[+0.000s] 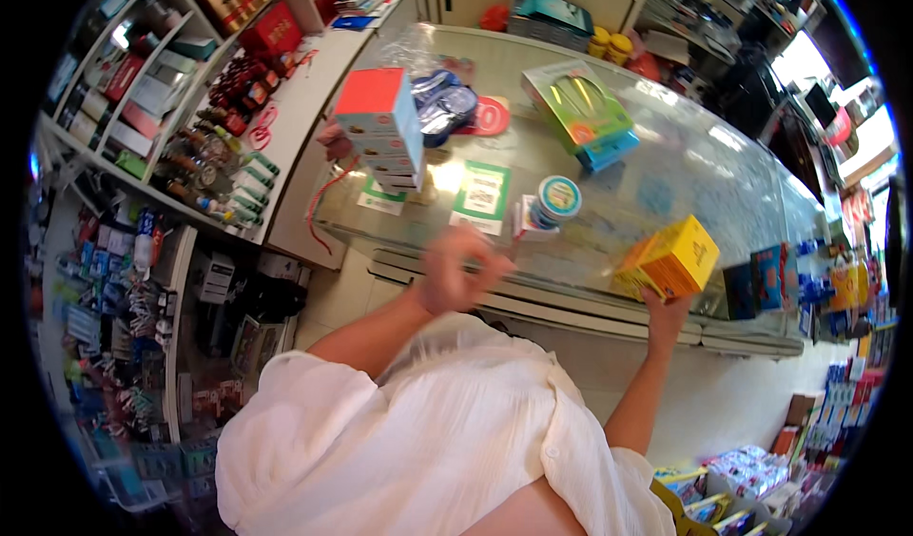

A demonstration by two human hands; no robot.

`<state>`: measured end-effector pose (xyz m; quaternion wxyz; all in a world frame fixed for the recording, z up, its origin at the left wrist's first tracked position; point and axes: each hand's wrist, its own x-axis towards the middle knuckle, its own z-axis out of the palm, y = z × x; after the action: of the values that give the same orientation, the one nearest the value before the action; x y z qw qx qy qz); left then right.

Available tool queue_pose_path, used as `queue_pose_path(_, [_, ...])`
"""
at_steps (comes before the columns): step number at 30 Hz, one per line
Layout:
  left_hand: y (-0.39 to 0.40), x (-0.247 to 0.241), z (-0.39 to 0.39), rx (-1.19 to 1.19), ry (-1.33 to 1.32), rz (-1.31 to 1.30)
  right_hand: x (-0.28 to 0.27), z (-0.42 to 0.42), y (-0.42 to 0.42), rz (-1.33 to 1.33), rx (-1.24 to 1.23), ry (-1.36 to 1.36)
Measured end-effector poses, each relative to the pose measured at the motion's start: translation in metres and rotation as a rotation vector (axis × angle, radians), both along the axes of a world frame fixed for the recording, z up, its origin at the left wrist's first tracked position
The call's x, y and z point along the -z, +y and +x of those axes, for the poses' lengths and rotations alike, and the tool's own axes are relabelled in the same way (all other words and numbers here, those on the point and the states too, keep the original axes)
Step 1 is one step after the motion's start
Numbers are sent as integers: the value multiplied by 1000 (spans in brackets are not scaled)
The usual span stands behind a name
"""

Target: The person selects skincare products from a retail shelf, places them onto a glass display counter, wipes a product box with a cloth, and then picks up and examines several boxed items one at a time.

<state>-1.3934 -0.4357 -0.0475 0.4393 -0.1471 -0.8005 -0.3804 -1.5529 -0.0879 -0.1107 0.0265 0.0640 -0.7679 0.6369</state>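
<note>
A yellow cardboard box [681, 254] rests tilted in my right hand [667, 315], at the front right part of the glass counter [421, 231]. My fingers grip its lower near edge. My left hand [462, 268] is blurred over the counter's front edge, fingers curled, with nothing visible in it. Just beyond it lies a green-and-white card [481, 197] bearing a printed code. A round tub with a white-rimmed lid [560, 197] stands between the hands, against a small white box [528, 222]. Left of the card rises a stack of light-blue boxes with a red top [381, 119].
Blue slippers [444, 108] lie behind the stack. A green box [578, 104] sits on a blue one [610, 151] farther back. Dark blue boxes [763, 279] stand at the counter's right end. Shelves of bottles and packages [143, 101] line the left; packaged goods [749, 468] fill the lower right.
</note>
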Motion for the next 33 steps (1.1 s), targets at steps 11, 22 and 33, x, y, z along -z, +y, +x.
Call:
queue_pose_path(11, [-289, 30, -28, -744, -861, 157, -2, -4, -4, 15, -1, -36])
queue_pose_path(22, [-211, -139, 59, -133, 200, 506, -64, 5, -27, -209, -19, 252])
queue_pose_path(33, [38, -116, 26, 593, -388, 1225, -118, 76, -63, -15, -467, 500])
